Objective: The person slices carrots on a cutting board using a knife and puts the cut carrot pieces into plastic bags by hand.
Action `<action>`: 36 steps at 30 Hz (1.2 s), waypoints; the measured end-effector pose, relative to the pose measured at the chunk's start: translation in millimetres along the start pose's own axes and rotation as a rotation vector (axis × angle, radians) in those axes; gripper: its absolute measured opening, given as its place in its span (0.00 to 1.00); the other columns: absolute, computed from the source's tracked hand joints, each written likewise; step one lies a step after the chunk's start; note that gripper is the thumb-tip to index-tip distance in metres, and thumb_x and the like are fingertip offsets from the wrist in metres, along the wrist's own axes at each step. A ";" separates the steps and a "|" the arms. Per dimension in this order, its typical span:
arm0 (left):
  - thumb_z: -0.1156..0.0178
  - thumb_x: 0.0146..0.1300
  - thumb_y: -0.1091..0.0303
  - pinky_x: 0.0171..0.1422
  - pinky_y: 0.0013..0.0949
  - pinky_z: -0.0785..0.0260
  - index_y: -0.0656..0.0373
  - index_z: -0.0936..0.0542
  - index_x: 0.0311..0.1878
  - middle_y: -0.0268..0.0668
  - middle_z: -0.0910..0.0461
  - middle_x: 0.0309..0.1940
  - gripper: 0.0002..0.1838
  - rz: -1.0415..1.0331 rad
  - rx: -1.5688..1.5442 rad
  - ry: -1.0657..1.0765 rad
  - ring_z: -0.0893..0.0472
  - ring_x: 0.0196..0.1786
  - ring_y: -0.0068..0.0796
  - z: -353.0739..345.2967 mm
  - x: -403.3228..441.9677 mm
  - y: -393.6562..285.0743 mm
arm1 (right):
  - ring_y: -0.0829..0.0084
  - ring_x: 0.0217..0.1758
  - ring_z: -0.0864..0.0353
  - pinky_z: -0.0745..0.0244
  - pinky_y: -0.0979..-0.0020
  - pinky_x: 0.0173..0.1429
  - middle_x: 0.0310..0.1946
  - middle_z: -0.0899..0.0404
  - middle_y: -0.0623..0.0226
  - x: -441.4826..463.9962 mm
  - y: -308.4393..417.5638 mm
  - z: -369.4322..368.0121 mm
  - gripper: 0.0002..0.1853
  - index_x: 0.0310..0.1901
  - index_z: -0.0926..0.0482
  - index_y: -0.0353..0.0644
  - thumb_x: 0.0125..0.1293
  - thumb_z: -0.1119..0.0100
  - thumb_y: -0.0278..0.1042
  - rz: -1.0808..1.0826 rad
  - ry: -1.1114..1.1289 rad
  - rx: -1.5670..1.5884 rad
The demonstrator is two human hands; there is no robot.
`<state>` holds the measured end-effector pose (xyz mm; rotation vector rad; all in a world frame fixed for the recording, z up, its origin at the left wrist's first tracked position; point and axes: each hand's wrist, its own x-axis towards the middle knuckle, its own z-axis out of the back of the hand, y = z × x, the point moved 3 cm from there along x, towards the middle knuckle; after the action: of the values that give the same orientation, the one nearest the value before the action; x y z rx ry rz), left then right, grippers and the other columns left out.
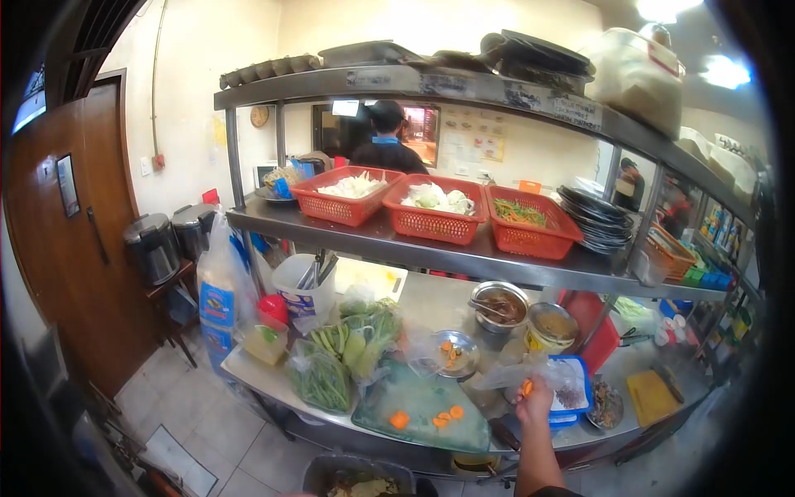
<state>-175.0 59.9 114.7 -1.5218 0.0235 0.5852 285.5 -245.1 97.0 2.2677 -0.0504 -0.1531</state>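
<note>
My right hand (535, 401) reaches over the steel counter, its fingers closed around an orange carrot piece (527, 387). Beside those fingers is a crumpled clear plastic bag (505, 376); whether they touch it I cannot tell. Left of the hand lies a green cutting board (418, 406) with several carrot slices (447, 416) and a larger carrot piece (399, 420). A dark-handled knife (503, 433) rests at the board's right edge. Behind it, a metal bowl (456, 354) holds more carrot pieces. My left hand is out of view.
Bagged green beans (319, 381) and leafy greens (370, 335) crowd the board's left. A blue-rimmed container (571, 389) stands right of my hand, near a yellow board (652, 398). Red baskets (439, 217) line the shelf above. A bin (358, 476) sits below; a person (385, 141) stands beyond.
</note>
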 end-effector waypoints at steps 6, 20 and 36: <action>0.34 0.63 0.76 0.49 0.37 0.23 0.60 0.16 0.38 0.40 0.16 0.39 0.02 -0.691 0.017 0.299 0.16 0.44 0.35 -10.4 9.3 -134.1 | 0.72 0.18 0.29 0.37 0.73 0.17 0.26 0.27 0.66 -3.8 -3.4 -17.2 0.05 0.38 0.26 0.40 0.69 0.43 0.32 0.031 0.015 -0.019; 0.30 0.61 0.74 0.41 0.38 0.19 0.60 0.15 0.36 0.46 0.15 0.38 0.03 -1.425 -0.476 0.772 0.16 0.38 0.42 -70.4 -42.3 -314.0 | 0.73 0.17 0.27 0.35 0.74 0.17 0.25 0.25 0.66 -19.1 -4.3 -24.3 0.06 0.37 0.26 0.41 0.71 0.43 0.33 -0.020 0.080 -0.006; 0.38 0.70 0.69 0.44 0.29 0.25 0.65 0.20 0.46 0.40 0.17 0.35 0.09 -0.959 0.149 0.214 0.17 0.39 0.26 -89.2 77.6 -302.1 | 0.52 0.48 0.17 0.24 0.52 0.51 0.44 0.17 0.51 -121.7 54.3 -151.8 0.09 0.41 0.18 0.38 0.66 0.41 0.34 0.668 0.686 -1.055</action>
<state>35.0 21.0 359.0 -1.2571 -0.4643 -0.3388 185.0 -154.3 246.8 1.0683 -0.2826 0.7724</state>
